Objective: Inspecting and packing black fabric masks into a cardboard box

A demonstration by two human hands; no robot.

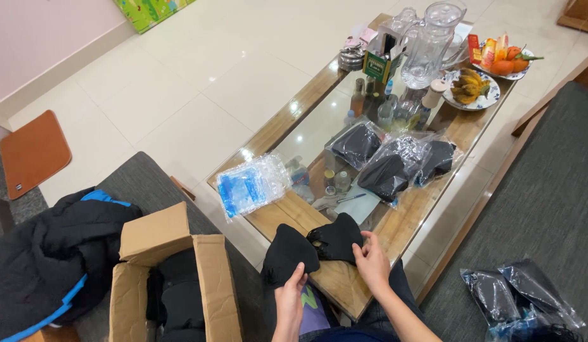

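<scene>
Box [174,278] left of table [370,209]; bags [389,161] on table.

Blue plastic packet [251,185] on table edge, open cardboard box [174,278] lower left

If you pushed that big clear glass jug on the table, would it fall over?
Probably not easily: the tall clear glass jug looks thick and heavy, so it would likely slide on the smooth glass-topped table. It's tall, though, so a high push might tip it, and it could break.

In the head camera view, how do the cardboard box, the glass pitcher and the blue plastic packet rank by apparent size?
1. cardboard box, though it sits closest to the camera.
2. glass pitcher.
3. blue plastic packet, which looks near the pitcher's size, so that order is unsure.
</scene>
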